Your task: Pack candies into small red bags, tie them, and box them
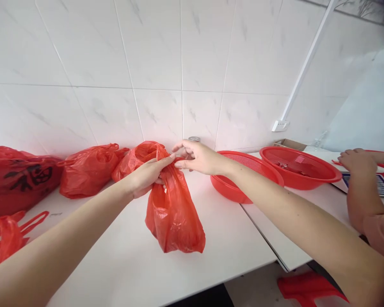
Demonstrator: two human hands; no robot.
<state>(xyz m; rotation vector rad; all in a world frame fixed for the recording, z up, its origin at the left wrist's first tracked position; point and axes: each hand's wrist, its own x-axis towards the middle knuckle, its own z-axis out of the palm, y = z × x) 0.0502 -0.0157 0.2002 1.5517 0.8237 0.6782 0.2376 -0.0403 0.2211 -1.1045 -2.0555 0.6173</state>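
Red bag [181,224] at the middle of the white table [115,256], whether hanging or resting, cannot tell; long axis runs from gathered neck, far, down to the wide bottom, near, leaning slightly right; left hand [149,175] grasps the neck; right hand [200,157] sits just beside, fingers curved at the neck, whether pinching, cannot tell; another bag [86,172] lies left; red basket [230,192], right.
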